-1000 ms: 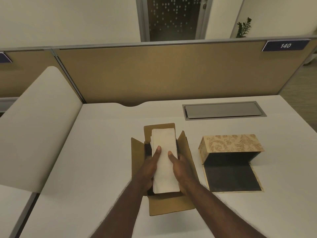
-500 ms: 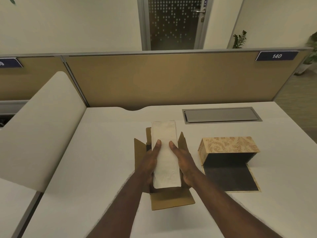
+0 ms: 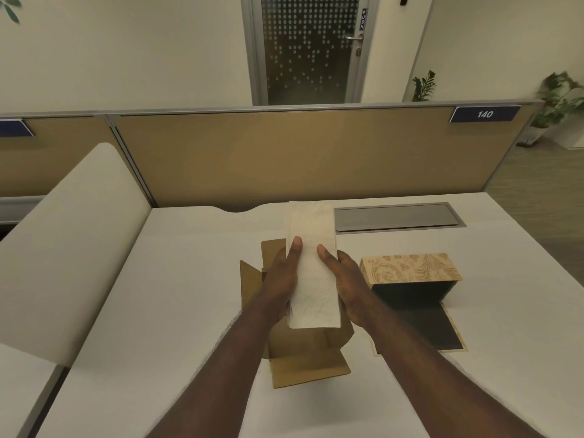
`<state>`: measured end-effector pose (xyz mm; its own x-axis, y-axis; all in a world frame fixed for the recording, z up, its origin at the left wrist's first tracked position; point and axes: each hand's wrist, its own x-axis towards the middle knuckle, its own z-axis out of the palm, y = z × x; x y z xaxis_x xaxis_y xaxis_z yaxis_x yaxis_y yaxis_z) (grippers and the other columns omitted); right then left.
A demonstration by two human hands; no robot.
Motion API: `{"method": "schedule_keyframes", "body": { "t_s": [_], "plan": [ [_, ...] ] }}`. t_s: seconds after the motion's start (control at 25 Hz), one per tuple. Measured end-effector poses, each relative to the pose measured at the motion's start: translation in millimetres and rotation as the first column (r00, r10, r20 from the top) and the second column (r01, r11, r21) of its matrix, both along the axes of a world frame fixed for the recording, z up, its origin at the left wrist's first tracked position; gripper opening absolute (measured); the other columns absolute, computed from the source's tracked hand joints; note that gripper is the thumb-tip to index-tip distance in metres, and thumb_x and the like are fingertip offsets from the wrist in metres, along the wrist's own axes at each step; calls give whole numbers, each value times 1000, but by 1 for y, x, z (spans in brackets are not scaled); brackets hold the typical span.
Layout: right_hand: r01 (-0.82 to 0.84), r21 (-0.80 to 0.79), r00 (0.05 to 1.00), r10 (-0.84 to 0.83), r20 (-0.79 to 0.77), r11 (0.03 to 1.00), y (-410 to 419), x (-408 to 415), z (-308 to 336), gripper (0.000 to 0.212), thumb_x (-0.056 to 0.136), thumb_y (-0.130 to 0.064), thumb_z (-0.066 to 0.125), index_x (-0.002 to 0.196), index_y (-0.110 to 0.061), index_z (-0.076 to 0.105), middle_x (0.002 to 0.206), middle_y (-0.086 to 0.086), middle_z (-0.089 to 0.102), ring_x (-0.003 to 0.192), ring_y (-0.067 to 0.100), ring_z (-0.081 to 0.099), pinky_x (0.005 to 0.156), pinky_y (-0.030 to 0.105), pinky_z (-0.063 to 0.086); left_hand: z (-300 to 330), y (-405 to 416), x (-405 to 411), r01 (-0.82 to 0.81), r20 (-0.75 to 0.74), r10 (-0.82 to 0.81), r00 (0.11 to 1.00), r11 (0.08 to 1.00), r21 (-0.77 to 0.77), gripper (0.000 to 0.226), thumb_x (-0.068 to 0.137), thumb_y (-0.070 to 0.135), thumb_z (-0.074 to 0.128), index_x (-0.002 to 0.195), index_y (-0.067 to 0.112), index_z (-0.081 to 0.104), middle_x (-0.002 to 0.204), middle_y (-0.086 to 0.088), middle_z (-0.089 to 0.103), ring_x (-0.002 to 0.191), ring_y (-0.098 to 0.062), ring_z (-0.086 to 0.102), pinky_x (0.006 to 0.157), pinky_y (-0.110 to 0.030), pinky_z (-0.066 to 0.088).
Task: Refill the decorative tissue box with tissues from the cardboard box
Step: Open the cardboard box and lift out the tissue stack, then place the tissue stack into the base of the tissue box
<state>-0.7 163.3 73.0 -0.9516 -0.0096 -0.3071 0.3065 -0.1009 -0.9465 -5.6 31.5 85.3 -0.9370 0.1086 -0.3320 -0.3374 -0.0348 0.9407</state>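
Note:
A white stack of tissues point(image 3: 313, 248) is held lengthwise above the open brown cardboard box point(image 3: 303, 361) at the desk's middle. My left hand point(image 3: 281, 279) grips the stack's left side and my right hand point(image 3: 344, 282) grips its right side, thumbs on top. The stack hides most of the cardboard box's inside. To the right stands the decorative tissue box point(image 3: 407, 268), beige with a gold leaf pattern, its dark flap point(image 3: 436, 330) folded open flat on the desk toward me.
The white desk point(image 3: 189, 279) ends at a tan partition point(image 3: 300, 159) behind. A grey cable hatch point(image 3: 398, 216) lies flush at the back right. A cream curved panel point(image 3: 69, 235) rises on the left. The desk's right edge drops to the floor.
Both hands have lifted the tissue stack up out of the cardboard box; it now sits higher and farther from me. The view has tilted upward.

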Motion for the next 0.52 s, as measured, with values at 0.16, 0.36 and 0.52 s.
{"method": "schedule_keyframes", "body": {
  "t_s": [0.16,0.36,0.52],
  "plan": [
    [29,-104,999,-32,-27,994,29,0,12,58,73,-55,69,118,-20,60,111,1,72,96,24,71,86,44,57,18,29,-3,43,-17,-42,999,998,51,51,93,64,35,122,28,56,116,-2,70,101,-24,70,87,-44,59],
    [49,-77,997,-53,-50,996,81,-1,20,63,72,-55,71,121,-19,57,114,4,70,100,28,70,89,50,55,23,79,-6,49,-4,-49,999,997,67,44,93,63,38,115,30,57,113,0,70,99,-24,70,83,-42,59],
    [38,-92,999,-42,-33,995,125,4,15,65,67,-58,71,119,-23,56,111,2,71,94,22,72,74,37,60,17,120,-2,91,18,-92,996,993,76,45,93,63,39,116,29,57,115,-2,70,100,-24,71,86,-42,59]
  ]
}}
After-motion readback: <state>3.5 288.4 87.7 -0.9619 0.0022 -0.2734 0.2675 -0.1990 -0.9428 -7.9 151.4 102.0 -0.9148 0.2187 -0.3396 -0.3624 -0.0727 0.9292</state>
